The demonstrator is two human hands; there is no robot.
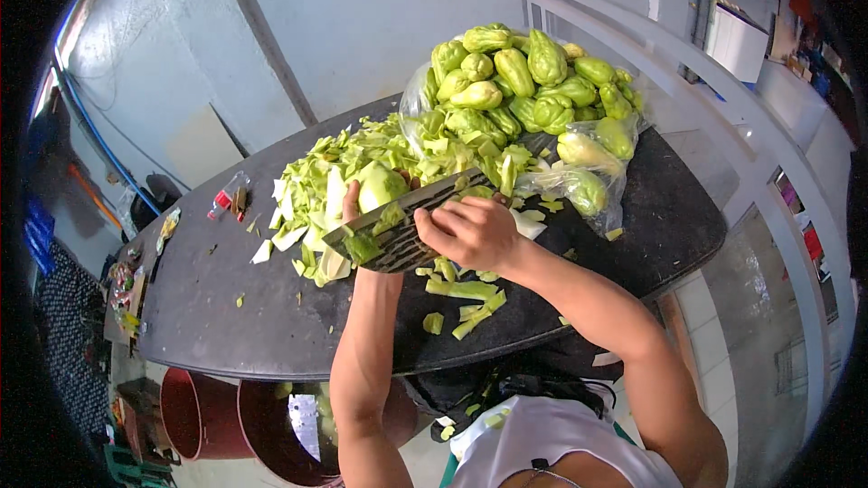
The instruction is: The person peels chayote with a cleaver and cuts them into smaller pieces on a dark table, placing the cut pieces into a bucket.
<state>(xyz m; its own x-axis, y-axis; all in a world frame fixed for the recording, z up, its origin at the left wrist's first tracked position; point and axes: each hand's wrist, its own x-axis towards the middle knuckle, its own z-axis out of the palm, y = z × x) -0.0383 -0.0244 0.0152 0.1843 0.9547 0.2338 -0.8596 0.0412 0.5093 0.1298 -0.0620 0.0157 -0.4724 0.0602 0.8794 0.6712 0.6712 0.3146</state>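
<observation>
A pale green, partly peeled chayote rests in my left hand; its thumb shows beside the fruit, while the blade hides most of the palm and fingers. My right hand is closed on a broad knife with a dark, streaked blade. The blade lies slanted across the front of the chayote, with bits of green peel stuck to it. Behind and left of my hands spreads a heap of cut peel and pieces. Long peel strips lie on the tabletop below the knife.
Whole chayotes are piled in a clear plastic bag at the back right of the dark table. A red-labelled bottle lies to the left. Below stand dark red tubs. A white railing runs along the right.
</observation>
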